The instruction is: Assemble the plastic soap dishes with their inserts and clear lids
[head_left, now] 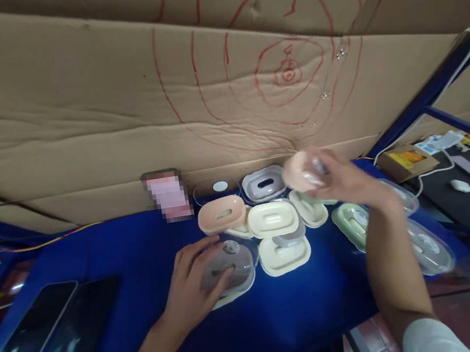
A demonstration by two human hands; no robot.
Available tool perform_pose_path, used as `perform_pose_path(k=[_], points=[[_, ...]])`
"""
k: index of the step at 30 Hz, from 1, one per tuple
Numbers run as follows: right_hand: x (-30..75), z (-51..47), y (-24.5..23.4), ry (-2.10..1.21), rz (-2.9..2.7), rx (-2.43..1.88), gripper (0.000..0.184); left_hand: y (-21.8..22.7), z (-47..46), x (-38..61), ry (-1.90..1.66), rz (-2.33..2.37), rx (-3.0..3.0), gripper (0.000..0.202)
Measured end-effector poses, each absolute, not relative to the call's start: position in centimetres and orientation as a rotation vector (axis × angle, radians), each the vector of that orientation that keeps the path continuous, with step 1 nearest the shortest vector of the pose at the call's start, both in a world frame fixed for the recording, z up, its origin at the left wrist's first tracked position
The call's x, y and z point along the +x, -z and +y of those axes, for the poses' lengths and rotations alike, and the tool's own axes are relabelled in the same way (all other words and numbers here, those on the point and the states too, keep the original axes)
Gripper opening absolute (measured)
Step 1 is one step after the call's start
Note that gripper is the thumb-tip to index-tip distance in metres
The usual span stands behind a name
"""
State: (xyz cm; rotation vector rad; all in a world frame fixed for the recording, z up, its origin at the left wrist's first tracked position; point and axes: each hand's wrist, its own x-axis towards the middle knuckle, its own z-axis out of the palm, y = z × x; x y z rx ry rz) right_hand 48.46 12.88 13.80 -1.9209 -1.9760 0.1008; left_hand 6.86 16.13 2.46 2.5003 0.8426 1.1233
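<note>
My left hand (195, 279) lies with its fingers spread over a greyish oval plastic box (239, 275) with a clear lid and a round label. My right hand (341, 178), blurred by motion, is raised above the far dishes and grips a pale pink plastic piece (301, 172), whose exact shape is smeared. Between the hands is a cluster of small oval dishes: a peach one (222, 214) with a slot, a grey-lilac one (263, 185), a cream one (273, 219) on top of others, and another cream one (286, 255) nearer me. A green dish (351, 223) sits beside my right forearm.
Clear lids (430, 247) with labels lie at the right edge of the blue table (307, 306). A phone-like screen (169, 194) leans on the cardboard wall (77, 123) marked with red rings. Dark flat panels (33, 335) lie at left. A small carton (407, 162) stands at right.
</note>
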Motion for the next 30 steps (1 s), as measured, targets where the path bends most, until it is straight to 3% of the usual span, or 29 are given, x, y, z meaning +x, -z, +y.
perform_pose_path(k=[3,5,9,15,20,23,30], points=[[40.6,14.7,-12.6,-0.483,-2.231,-1.402,0.120,-4.2,16.6,9.0,-1.088,0.800,2.054,0.102],[37.4,15.5,-11.9,-0.642,-2.259,-1.205,0.122,-5.3,17.6,10.5,-1.008,0.665,1.801,0.115],[37.5,17.1,-10.8,-0.641,-2.145,-1.198,0.104,-6.3,20.3,11.9,-0.952,0.675,1.546,0.104],[40.6,18.9,-9.5,-0.132,-2.068,-1.668,0.084,-5.1,22.3,11.8,-1.042,0.771,1.422,0.103],[36.6,18.7,-9.8,-0.484,-2.262,-1.083,0.051,-4.2,22.2,12.1,-1.060,0.739,1.454,0.102],[35.7,18.7,-10.0,-0.594,-2.206,-1.078,0.041,-3.4,22.5,11.9,-1.021,0.730,1.498,0.102],[38.3,18.5,-10.6,0.097,-2.142,-1.419,0.036,-1.8,23.5,11.0,-0.970,1.010,2.209,0.067]])
